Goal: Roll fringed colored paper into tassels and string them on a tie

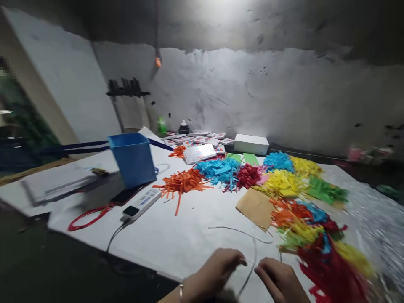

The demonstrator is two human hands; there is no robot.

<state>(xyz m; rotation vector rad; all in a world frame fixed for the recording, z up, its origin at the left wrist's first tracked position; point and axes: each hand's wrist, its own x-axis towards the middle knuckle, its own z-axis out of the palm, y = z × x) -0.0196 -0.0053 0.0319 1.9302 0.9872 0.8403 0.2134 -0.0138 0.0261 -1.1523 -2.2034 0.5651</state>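
Near the front edge of a white worktop, left hand and right hand curl inward; whether they pinch the pale cord between them, I cannot tell. Toward the left edge, a white device's label is unreadable. Behind: a patchy grey wall.

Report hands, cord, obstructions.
Left hand and right hand close together, grip unclear. Grey cord between them, on the table. Red fringed paper beside right hand, possibly crowding it.
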